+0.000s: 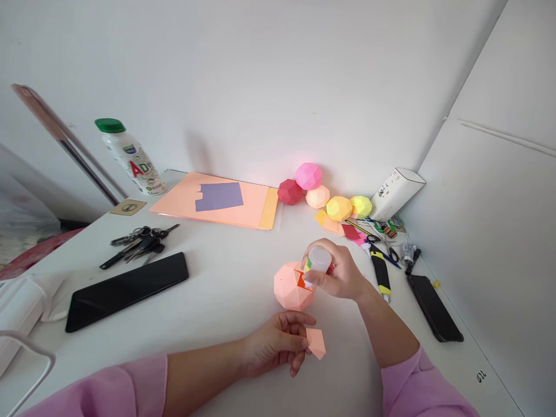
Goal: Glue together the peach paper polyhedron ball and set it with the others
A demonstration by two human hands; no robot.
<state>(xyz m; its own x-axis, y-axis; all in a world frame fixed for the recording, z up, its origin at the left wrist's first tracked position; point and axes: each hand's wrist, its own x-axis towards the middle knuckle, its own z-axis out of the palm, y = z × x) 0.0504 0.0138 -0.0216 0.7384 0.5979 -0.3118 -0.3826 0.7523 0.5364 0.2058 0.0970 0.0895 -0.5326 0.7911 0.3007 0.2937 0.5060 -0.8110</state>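
A peach faceted paper ball (290,288) sits on the table, with an opening on its upper right side that shows orange inside. My right hand (341,269) is wrapped round a small glue bottle (319,260), tilted so that its whitish base faces up and its tip points down at the opening. Whether the tip touches the paper I cannot tell. Just in front of the ball, my left hand (282,341) pinches a small peach paper piece (317,342) between thumb and fingers.
Several coloured paper balls (339,208) line the wall. Peach sheets (174,200) lie at the back. A box cutter (380,272), scissors (392,252) and a phone (435,307) are at right. Keys (145,240), a black tablet (128,289) and a white bottle (132,159) are at left.
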